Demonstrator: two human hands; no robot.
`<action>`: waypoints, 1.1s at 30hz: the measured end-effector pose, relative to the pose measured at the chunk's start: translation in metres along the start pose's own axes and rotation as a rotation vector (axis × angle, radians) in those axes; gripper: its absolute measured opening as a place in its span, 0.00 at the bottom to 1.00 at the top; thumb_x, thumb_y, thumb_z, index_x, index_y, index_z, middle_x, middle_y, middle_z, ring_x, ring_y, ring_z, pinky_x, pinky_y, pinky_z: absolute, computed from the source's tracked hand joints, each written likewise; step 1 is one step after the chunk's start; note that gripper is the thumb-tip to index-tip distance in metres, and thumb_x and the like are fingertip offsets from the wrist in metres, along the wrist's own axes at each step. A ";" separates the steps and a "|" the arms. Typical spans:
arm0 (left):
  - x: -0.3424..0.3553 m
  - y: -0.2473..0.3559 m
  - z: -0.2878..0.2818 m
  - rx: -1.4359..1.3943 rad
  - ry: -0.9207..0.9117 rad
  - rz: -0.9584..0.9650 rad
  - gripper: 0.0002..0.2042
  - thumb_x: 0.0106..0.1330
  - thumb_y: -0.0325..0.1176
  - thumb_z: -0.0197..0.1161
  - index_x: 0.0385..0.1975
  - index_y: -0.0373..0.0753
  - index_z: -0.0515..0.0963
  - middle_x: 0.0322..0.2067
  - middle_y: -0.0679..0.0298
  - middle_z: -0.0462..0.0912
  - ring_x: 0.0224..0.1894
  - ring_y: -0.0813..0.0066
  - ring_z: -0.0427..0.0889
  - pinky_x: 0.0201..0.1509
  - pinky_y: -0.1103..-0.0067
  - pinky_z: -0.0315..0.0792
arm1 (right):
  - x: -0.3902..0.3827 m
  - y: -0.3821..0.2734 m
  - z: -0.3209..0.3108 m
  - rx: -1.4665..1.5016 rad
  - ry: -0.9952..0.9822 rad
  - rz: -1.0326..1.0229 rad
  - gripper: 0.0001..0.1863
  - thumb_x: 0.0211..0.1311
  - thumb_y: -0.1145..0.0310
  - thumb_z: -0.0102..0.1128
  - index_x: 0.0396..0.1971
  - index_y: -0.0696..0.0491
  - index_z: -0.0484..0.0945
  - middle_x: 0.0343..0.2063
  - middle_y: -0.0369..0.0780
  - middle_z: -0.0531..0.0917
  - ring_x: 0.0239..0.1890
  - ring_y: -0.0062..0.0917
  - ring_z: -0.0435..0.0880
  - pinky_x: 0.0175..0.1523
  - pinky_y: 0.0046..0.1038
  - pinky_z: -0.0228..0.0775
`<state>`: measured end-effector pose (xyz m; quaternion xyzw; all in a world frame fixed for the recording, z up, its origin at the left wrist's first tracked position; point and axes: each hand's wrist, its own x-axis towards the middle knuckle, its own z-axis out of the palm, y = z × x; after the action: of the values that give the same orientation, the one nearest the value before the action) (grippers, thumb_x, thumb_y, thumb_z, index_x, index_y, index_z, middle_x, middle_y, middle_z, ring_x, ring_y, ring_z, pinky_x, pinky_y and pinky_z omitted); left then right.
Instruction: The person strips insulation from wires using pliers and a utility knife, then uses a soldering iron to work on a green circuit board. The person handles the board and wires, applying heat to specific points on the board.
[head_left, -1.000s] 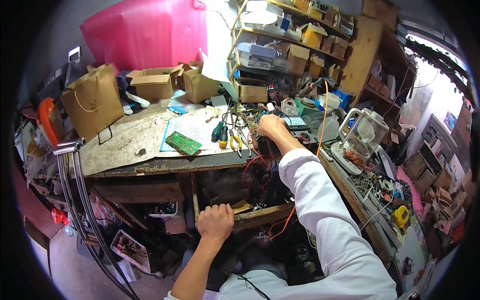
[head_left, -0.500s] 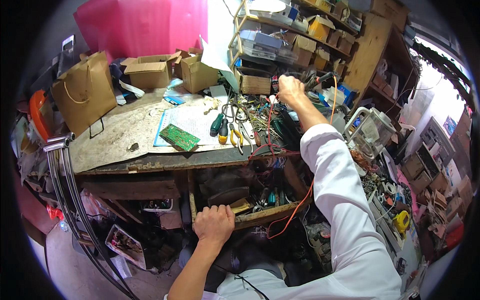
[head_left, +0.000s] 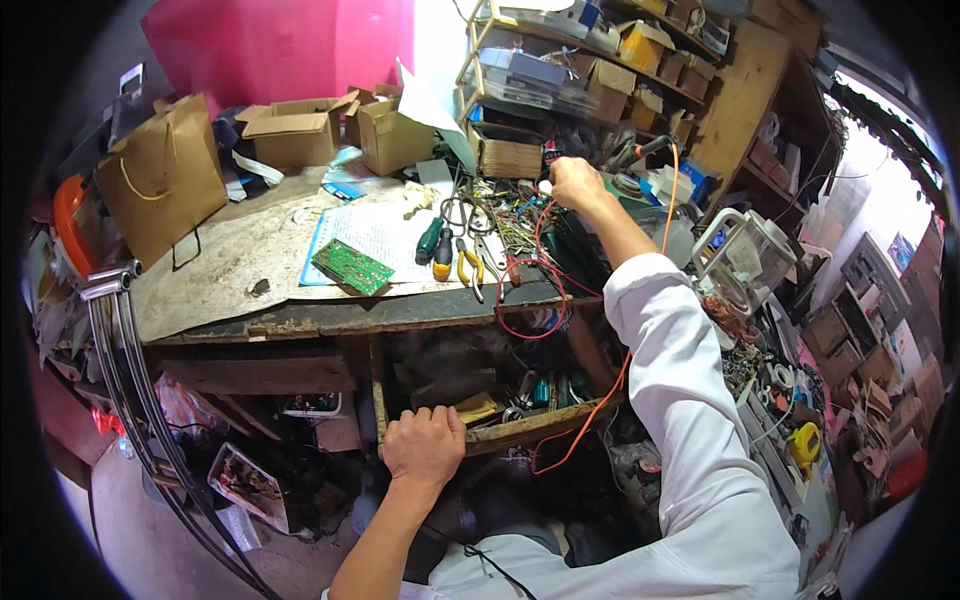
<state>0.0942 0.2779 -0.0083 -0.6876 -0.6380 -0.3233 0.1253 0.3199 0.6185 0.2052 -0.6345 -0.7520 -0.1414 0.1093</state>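
Observation:
My left hand [head_left: 423, 445] is closed over the front edge of an open wooden drawer [head_left: 545, 428], which holds tools with teal handles [head_left: 542, 391]. Stretched over the bench, my right hand [head_left: 578, 184] is closed at the far right side, by a small white round piece [head_left: 545, 187]. What its fingers hold is hidden. Below it a thin red wire [head_left: 540, 264] runs down and loops over the bench edge. Farther left lie pliers with yellow handles [head_left: 464, 268], two screwdrivers [head_left: 430, 240] and a green circuit board [head_left: 352, 267] on a printed sheet [head_left: 318, 250].
An orange cable [head_left: 668, 215] hangs from a soldering iron-like tool [head_left: 640, 151] down past my right arm. Cardboard boxes [head_left: 290, 137] and a brown paper bag [head_left: 165, 190] stand at the back left. To the right are a clear jug [head_left: 745, 260] and crowded shelves [head_left: 640, 60].
My right hand has come slightly down and nearer. The red wire now hangs in a wider loop over the bench edge. My left hand stays on the drawer.

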 end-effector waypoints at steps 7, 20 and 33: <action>-0.001 -0.001 0.001 0.010 -0.003 -0.007 0.13 0.61 0.38 0.60 0.18 0.41 0.80 0.19 0.60 0.81 0.24 0.61 0.81 0.27 0.67 0.73 | -0.052 -0.050 -0.015 0.130 0.107 -0.219 0.07 0.53 0.70 0.60 0.30 0.52 0.85 0.33 0.48 0.86 0.37 0.44 0.86 0.45 0.41 0.80; -0.004 0.000 -0.001 0.008 -0.012 -0.011 0.14 0.63 0.39 0.59 0.18 0.40 0.81 0.19 0.59 0.82 0.24 0.60 0.81 0.28 0.66 0.74 | -0.221 -0.089 0.011 0.314 0.169 -0.295 0.29 0.50 0.57 0.74 0.49 0.50 0.73 0.30 0.46 0.84 0.33 0.45 0.85 0.35 0.43 0.77; -0.005 -0.004 0.003 0.018 0.013 -0.001 0.14 0.63 0.40 0.59 0.18 0.40 0.81 0.20 0.60 0.82 0.25 0.60 0.81 0.29 0.67 0.74 | -0.194 -0.055 0.023 0.080 0.511 -0.279 0.04 0.58 0.78 0.52 0.30 0.52 0.73 0.26 0.43 0.80 0.27 0.40 0.85 0.30 0.39 0.79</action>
<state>0.0914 0.2761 -0.0145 -0.6840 -0.6402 -0.3223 0.1355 0.2995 0.4384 0.1130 -0.4639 -0.7851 -0.2806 0.2995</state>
